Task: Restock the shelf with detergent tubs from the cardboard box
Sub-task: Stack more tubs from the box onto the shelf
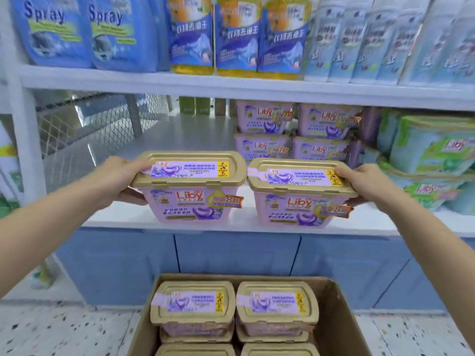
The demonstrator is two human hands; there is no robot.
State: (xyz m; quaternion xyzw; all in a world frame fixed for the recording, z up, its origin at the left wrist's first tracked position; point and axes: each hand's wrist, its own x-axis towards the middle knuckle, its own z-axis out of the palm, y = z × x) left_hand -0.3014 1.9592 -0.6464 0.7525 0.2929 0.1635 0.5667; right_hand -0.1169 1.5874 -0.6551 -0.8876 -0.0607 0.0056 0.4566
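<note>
Two pink Liby detergent tubs with gold lids are at the front edge of the white middle shelf (180, 134). My left hand (120, 178) grips the left end of the left tub (190, 186). My right hand (359, 181) grips the right end of the right tub (300, 194). The two tubs sit side by side, nearly touching. Below, an open cardboard box (341, 317) on the floor holds several more of the same tubs (192, 307). Behind the right tub, stacked pink tubs (264, 132) stand on the shelf.
Bare shelf space lies behind and left of the left tub, backed by wire mesh (84, 124). Green Liby tubs (431, 150) fill the shelf's right side. Blue spray pouches (84, 32) and yellow bottles (236, 34) line the upper shelf. Speckled floor surrounds the box.
</note>
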